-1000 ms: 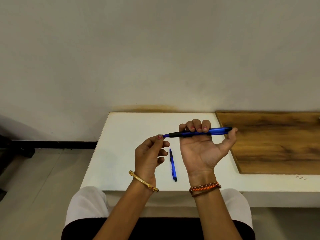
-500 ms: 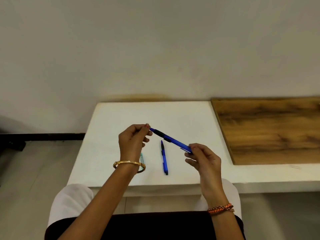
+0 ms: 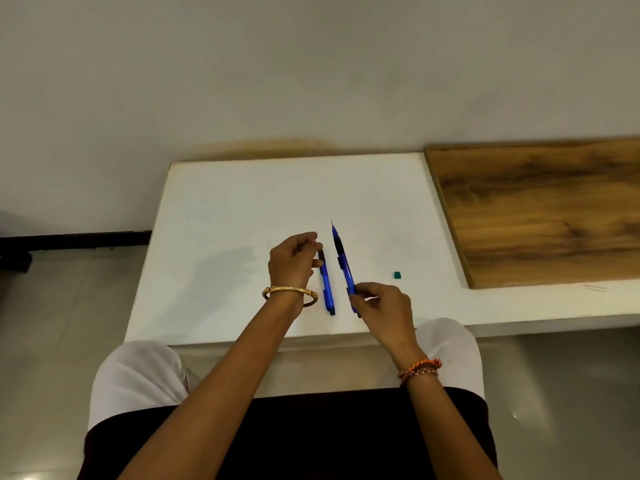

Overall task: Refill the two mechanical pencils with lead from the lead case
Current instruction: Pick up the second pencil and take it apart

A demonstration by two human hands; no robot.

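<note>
Two blue mechanical pencils lie side by side, pointing away from me, on the white table (image 3: 242, 202). My left hand (image 3: 294, 261) curls over the front end of the left pencil (image 3: 326, 289); its fingertips pinch the dark grip and hide the tip. My right hand (image 3: 381, 306) pinches the rear end of the right pencil (image 3: 343, 261), whose thin tip points toward the wall. I cannot tell whether this pencil touches the table. A small green piece (image 3: 397, 275) lies on the table to the right. The lead case is not visible.
A brown wooden board (image 3: 540, 209) covers the table's right part. The wall stands right behind the table. My knees in white cloth are under the near edge, with tiled floor to the left.
The pencil that both hands held tilted in the air has come down beside the other one. My left hand let go of its tip and moved onto the lying pencil's front end.
</note>
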